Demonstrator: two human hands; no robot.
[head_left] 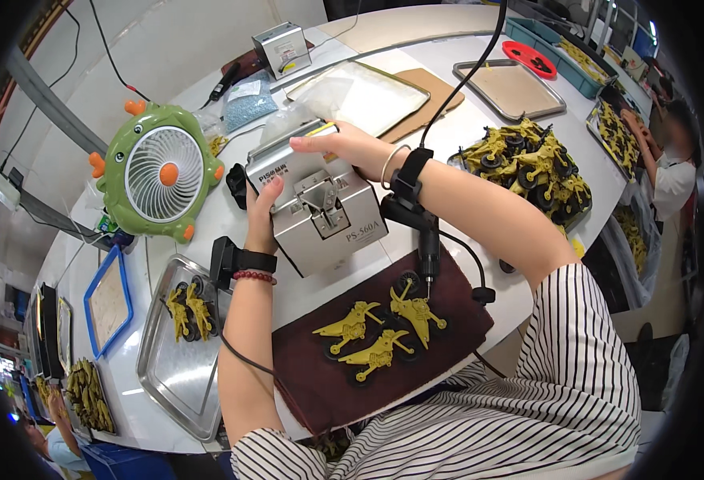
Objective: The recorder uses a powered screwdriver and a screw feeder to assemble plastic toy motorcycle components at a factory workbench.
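A silver box-shaped screw feeder (328, 228) with a metal mechanism on its front is gripped between both hands. My left hand (262, 218) presses its left side, thumb up. My right hand (348, 148) lies over its upper right edge, with the thumb across the top. The box looks tilted; whether it is lifted off the table I cannot tell. Just right of it hangs a black electric screwdriver (428, 252), its tip above the maroon mat (304, 360). On the mat lie three yellow toy motorcycles (380, 352) with black wheels.
A green cartoon-shaped fan (112, 180) stands left. Two toy motorcycles sit in a metal tray (168, 376). A large heap of them (528, 172) lies right, near an empty-looking tray (508, 88). Behind are a blue bag (248, 104) and another silver box (282, 50). Co-workers sit at both sides.
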